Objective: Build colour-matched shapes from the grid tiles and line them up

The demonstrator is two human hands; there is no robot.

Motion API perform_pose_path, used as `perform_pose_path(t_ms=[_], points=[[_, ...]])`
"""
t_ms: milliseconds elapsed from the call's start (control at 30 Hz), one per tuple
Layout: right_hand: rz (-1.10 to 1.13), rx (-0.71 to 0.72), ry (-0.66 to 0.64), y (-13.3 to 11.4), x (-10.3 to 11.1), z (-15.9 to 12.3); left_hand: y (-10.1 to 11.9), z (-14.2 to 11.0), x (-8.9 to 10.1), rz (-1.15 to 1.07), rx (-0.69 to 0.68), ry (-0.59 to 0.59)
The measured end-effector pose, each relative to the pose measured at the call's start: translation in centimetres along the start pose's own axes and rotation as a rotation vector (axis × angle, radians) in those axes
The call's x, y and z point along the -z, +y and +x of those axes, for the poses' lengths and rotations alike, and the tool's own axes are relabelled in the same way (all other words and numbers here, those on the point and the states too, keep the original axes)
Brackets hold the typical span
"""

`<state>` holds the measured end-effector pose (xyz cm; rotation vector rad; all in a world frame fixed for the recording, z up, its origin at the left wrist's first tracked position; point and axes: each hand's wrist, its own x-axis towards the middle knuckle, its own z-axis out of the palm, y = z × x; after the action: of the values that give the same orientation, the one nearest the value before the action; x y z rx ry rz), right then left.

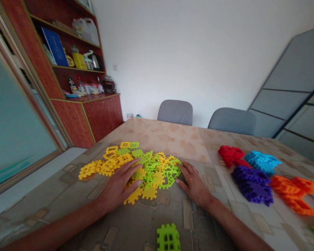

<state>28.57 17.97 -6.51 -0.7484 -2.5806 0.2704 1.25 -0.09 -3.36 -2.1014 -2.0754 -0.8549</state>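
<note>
A mixed heap of flat, notched plastic building pieces lies on the table between my hands, with yellow pieces (111,165) mostly on its left and lime-green pieces (150,170) mostly on its right. My left hand (120,184) rests over the heap's left side, fingers spread on the yellow pieces. At the opposite edge, my right hand (192,179) has its fingers apart, the tips against the green pieces. Neither hand grips a piece. Close to me lies a single lime-green window-like piece (169,237), cut off by the lower frame edge.
To the right stand sorted piles: red (230,155), light blue (263,162), purple (252,184) and orange (293,193) pieces. Two grey chairs (175,111) stand behind the patterned table (178,136). A red-brown cabinet (102,115) fills the back left.
</note>
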Motion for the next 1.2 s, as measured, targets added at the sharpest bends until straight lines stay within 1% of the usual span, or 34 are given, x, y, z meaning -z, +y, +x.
perform_pose_path(t_ms=[67, 100, 200, 267, 333, 400, 467, 533, 633, 667, 733, 800, 867, 1067, 1133, 1200], points=[[0.002, -0.009, -0.004, -0.1, -0.1, 0.2, -1.2, 1.5, 0.6, -0.011, 0.059, 0.056], [0.001, -0.010, -0.016, -0.3, -0.1, 0.2, -1.9, 2.3, 0.9, -0.014, 0.077, 0.063], [-0.011, 0.014, -0.071, -1.2, 0.0, 0.3, -3.3, 4.3, 1.4, -0.054, 0.090, 0.030], [-0.017, 0.027, -0.106, -1.6, 0.2, 0.6, -3.5, 5.3, 1.6, -0.099, 0.087, -0.010], [-0.024, 0.013, -0.125, -1.8, 0.3, 1.2, -3.2, 5.9, 1.7, -0.149, 0.072, -0.063], [-0.040, -0.027, -0.117, -1.9, 0.5, 1.8, -3.0, 6.2, 2.1, -0.190, 0.053, -0.114], [-0.048, -0.045, -0.079, -2.0, 0.8, 2.2, -3.4, 6.2, 2.8, -0.206, 0.057, -0.127], [-0.010, 0.028, -0.042, -2.5, 1.0, 2.3, -4.7, 6.3, 4.0, -0.195, 0.102, -0.087], [0.095, 0.201, -0.029, -3.7, 1.3, 2.0, -8.1, 6.4, 5.8, -0.149, 0.226, 0.013], [0.120, 0.234, -0.033, -4.1, 1.3, 2.0, -9.3, 6.5, 6.2, -0.129, 0.267, 0.036], [0.148, 0.258, -0.036, -4.8, 1.2, 1.9, -11.3, 6.9, 6.7, -0.090, 0.326, 0.041], [0.168, 0.256, -0.025, -5.1, 1.1, 2.0, -12.4, 7.5, 6.6, -0.058, 0.345, 0.001], [0.193, 0.233, 0.006, -5.0, 1.0, 2.1, -12.6, 8.3, 6.0, -0.035, 0.330, -0.063], [0.260, 0.179, 0.061, -3.7, 1.7, 2.1, -11.1, 11.9, 3.0, 0.001, 0.201, -0.259], [0.266, 0.169, 0.070, -3.3, 2.0, 2.1, -10.9, 13.2, 2.2, 0.014, 0.176, -0.292], [0.275, 0.158, 0.078, -2.9, 2.3, 2.0, -10.9, 14.2, 1.7, 0.021, 0.161, -0.294]])
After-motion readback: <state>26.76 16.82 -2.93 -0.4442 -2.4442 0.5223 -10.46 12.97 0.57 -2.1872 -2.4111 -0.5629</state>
